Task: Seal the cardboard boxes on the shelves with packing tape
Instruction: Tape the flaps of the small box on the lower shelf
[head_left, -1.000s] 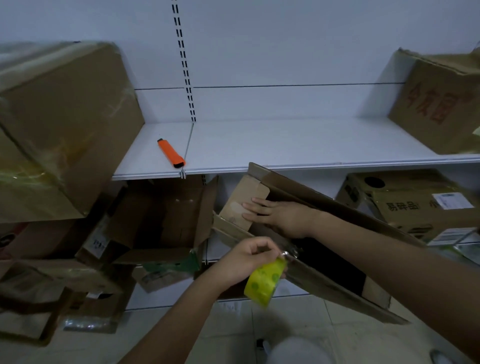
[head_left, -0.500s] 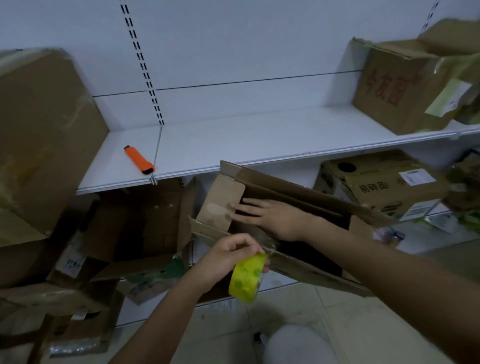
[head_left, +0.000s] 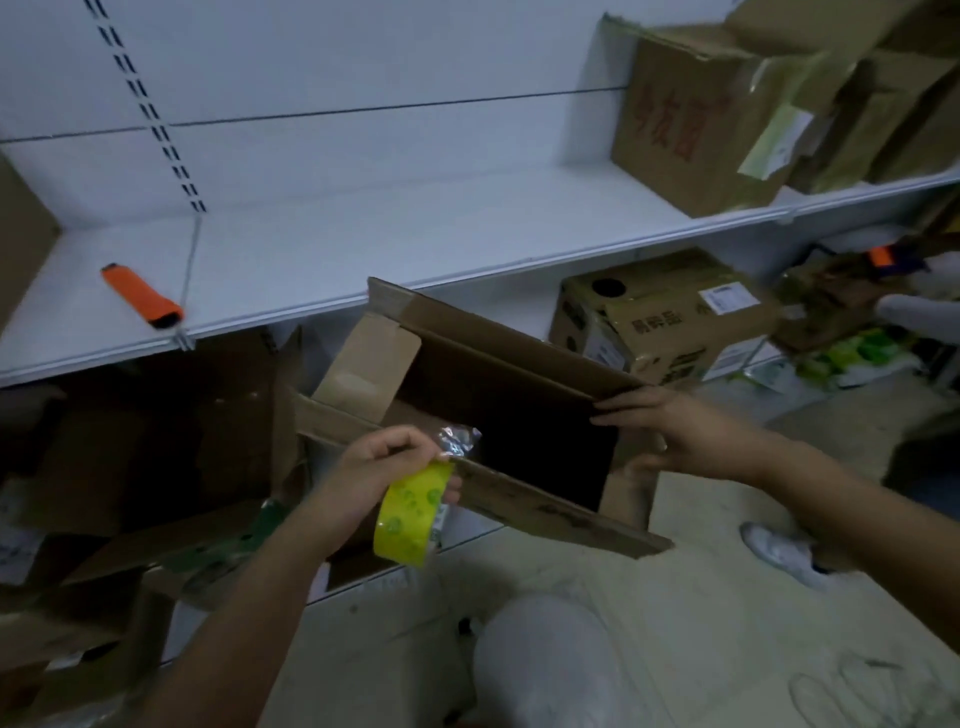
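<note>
Sealing has barely begun: at frame centre the cardboard box (head_left: 519, 415) gapes, flaps up. Left hand (head_left: 374, 467) grips the tape roll (head_left: 410, 512); right hand (head_left: 675, 431), fingers straight, steadies a flap.

A white shelf (head_left: 415, 249) carries an orange box cutter (head_left: 141, 303) at left and a cardboard box (head_left: 685, 130) at right.

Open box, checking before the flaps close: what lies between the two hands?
In the head view, between the left hand, gripping the tape roll, and the right hand lies the open box, its dark interior and a crumpled tape end.
</note>
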